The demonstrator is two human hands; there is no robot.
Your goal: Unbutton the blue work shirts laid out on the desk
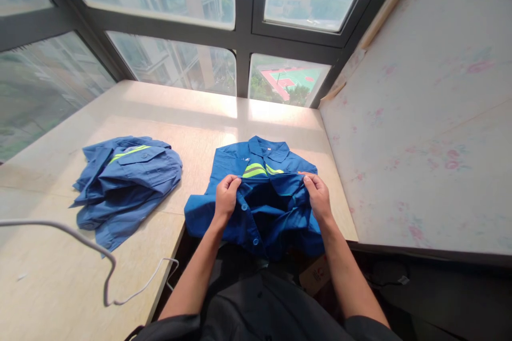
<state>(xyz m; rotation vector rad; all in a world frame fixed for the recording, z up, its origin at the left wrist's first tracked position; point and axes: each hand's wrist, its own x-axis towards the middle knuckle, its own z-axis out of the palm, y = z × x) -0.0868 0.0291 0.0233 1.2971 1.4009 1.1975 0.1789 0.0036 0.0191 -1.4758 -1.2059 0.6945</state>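
A blue work jacket (pixel 232 160) with yellow-green reflective stripes lies on the wooden ledge, its collar toward the windows. My left hand (pixel 227 196) pinches the jacket's fabric left of the stripes. On the other side my right hand (pixel 318 194) grips the same garment, thumb on top. Between both hands the cloth is stretched into a raised edge, with dark folds below it. Buttons show along the front, and the lower part hangs over the ledge's near edge toward my body.
A second blue jacket (pixel 132 186) lies crumpled on the ledge (pixel 100 112) to the left. A grey-white cable (pixel 108 266) loops across the lower left. A floral-papered wall (pixel 420 117) bounds the right side, dark-framed windows the back. A brown cardboard piece (pixel 316 275) shows below the ledge.
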